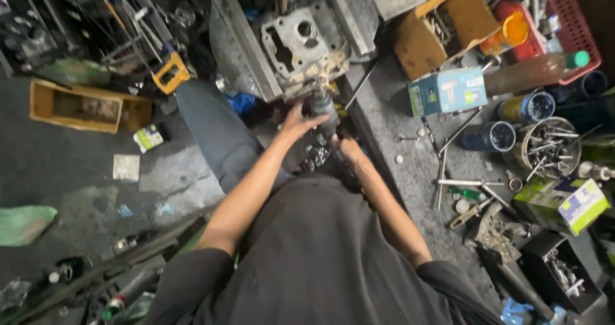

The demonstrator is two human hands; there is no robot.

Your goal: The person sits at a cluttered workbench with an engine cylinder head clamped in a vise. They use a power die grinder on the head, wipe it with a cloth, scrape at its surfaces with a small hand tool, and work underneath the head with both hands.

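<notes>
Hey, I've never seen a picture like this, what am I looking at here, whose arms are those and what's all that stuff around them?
This is one picture from a camera worn on a person's head, looking down. The dark shirt at the bottom is the person's own body, and the two bare arms are theirs.

The left hand is wrapped around a dark cylindrical part just below a grey metal casting with holes in it. The right hand sits lower, next to small metal pieces; whether it grips anything is hard to tell.

To the right, a concrete ledge holds a round tin of bolts, small cardboard boxes, dark cans and loose long tools. To the left, on the floor, lie a yellow tray and a saw with a yellow handle.
</notes>
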